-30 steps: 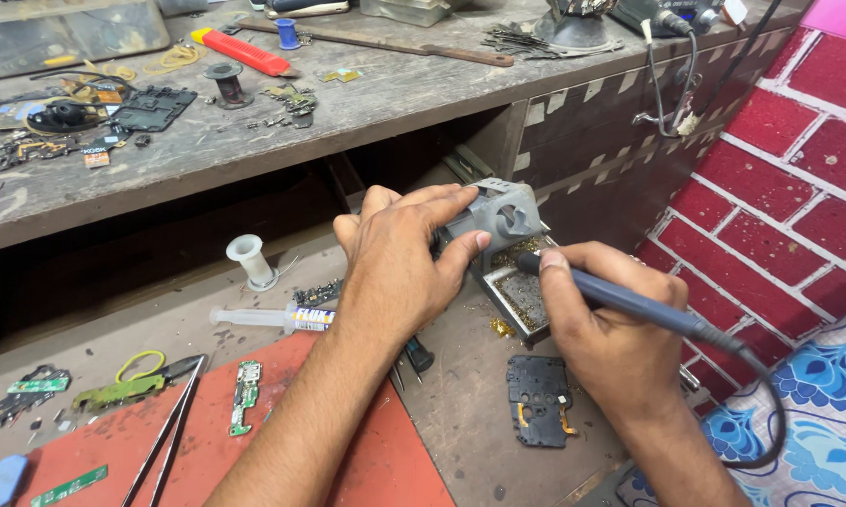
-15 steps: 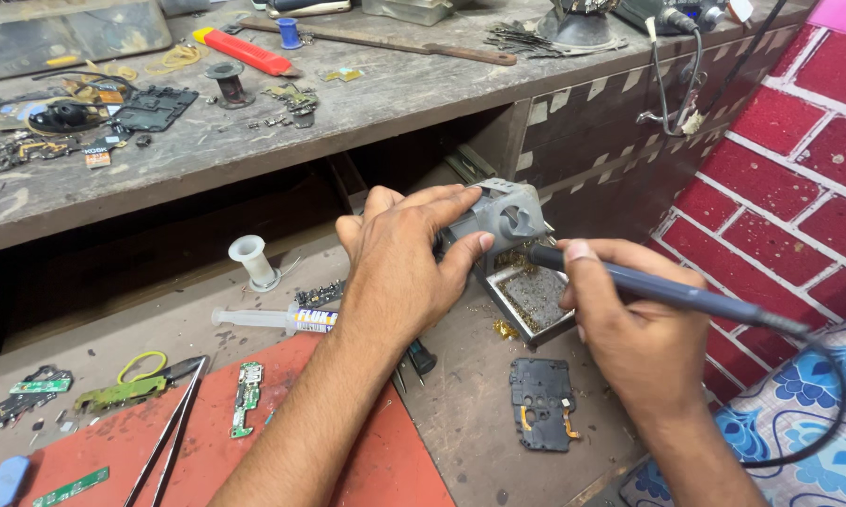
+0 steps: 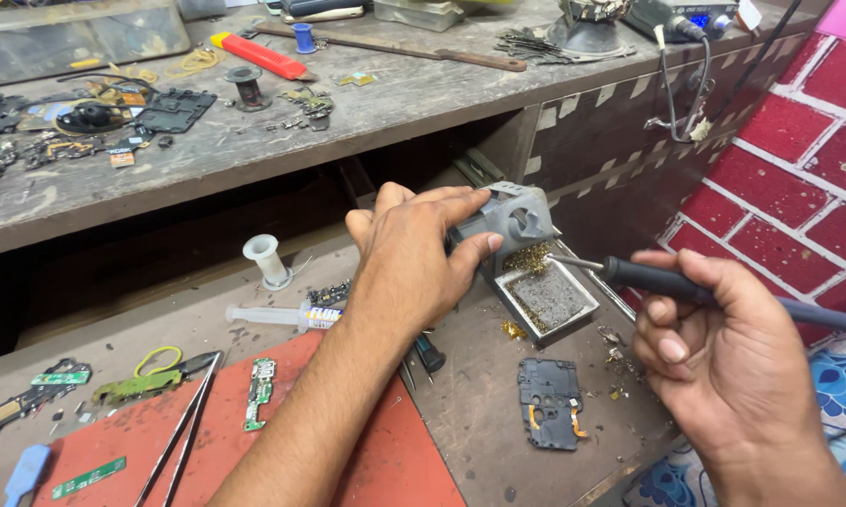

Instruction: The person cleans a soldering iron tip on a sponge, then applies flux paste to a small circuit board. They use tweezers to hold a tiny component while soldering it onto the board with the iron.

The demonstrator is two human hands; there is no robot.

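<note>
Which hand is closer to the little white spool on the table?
Left. The left hand rests on the grey tip-cleaner stand, just right of the white spool. The right hand holds the soldering iron far off to the right, beyond the stand.

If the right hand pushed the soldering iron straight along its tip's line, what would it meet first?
Probably the brass wool in the grey tip-cleaner stand held by the left hand; right hand grips the soldering iron. Depth is uncertain.

At frame centre the left hand (image 3: 414,258) grips a grey plastic soldering-tip cleaner stand (image 3: 517,218) holding brass wool (image 3: 528,259). At lower right the right hand (image 3: 723,361) holds a dark-handled soldering iron (image 3: 667,280), tip just beside the wool.
</note>
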